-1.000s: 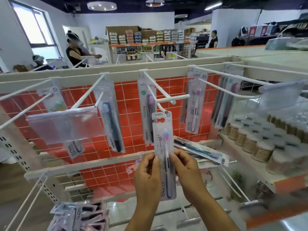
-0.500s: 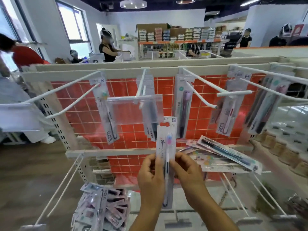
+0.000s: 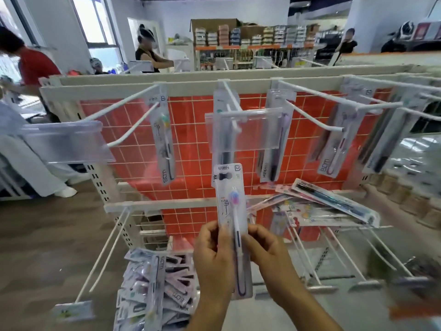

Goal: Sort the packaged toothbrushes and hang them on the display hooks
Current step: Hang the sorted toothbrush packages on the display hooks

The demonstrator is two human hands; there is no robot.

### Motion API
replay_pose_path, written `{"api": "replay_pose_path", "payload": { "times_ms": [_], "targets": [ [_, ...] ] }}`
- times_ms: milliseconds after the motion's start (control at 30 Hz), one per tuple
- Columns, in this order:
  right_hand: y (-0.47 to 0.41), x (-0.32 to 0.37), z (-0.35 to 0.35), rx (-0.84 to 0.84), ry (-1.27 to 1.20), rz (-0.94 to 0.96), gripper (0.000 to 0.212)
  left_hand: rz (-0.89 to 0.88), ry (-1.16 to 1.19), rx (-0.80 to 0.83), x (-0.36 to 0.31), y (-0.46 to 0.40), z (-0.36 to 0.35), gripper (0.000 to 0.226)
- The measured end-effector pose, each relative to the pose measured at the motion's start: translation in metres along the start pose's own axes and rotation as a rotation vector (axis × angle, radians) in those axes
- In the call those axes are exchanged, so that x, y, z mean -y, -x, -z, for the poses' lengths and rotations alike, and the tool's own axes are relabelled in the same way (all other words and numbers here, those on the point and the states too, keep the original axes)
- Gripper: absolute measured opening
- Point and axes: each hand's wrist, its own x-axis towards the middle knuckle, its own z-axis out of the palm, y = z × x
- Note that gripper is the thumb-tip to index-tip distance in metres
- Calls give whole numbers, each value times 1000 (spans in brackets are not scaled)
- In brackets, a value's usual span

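Observation:
I hold one packaged toothbrush (image 3: 230,206) upright in front of the rack, its hang hole at the top. My left hand (image 3: 211,254) pinches its left edge and my right hand (image 3: 268,254) pinches its right edge. The pack sits below the middle display hook (image 3: 232,108), not touching it. Other packs hang on the upper hooks: one at the left (image 3: 164,142), one behind the clear label holder (image 3: 242,130), more at the right (image 3: 274,139). A loose pile of packs (image 3: 157,283) lies low at the left.
Several more packs (image 3: 329,204) lie across the lower rail at the right. Long white hooks (image 3: 107,254) stick out from the lower rail toward me. The back panel is red tile (image 3: 191,130). People stand at the left and beyond the rack.
The view has swung to the left and the rack has shifted right. Both hands keep their hold on the pack, which has come down from the middle hook's tip.

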Motion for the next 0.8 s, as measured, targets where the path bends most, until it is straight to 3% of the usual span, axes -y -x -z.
{"api": "replay_pose_path", "payload": {
  "times_ms": [233, 667, 800],
  "targets": [
    [26, -14, 14, -16, -48, -44, 15, 0, -57, -14, 9, 27, -4, 12],
    [55, -55, 93, 154, 86, -129, 8, 66, -109, -185, 51, 98, -53, 21],
    [57, -65, 109, 159, 83, -147, 10, 61, -164, -164, 57, 110, -67, 8]
  ]
}}
